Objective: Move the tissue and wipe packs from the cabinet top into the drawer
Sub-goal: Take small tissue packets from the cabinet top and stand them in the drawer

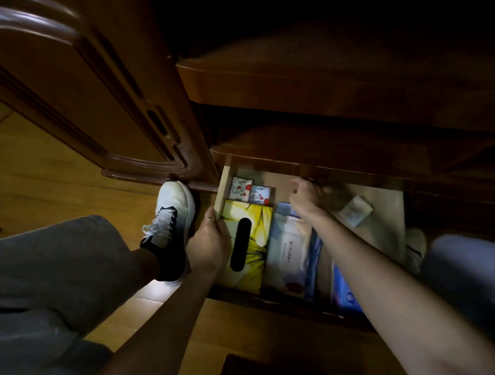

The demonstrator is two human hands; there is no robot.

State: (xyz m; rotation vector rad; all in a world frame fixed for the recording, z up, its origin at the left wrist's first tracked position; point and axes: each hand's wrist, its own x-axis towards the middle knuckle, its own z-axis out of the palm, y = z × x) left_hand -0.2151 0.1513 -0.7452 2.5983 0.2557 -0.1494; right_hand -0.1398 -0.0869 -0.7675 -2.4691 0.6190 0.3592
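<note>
Two perhaps glossy packs in drawer

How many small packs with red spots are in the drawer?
2: one small pack in the drawer's back left corner, the other beside it, behind the yellow box. More may be hidden.

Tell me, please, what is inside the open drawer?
In the drawer: a yellow tissue box, two small red-and-white packs behind it, a white pack, a blue pack, a small pale pack. The right arm covers the middle.
</note>
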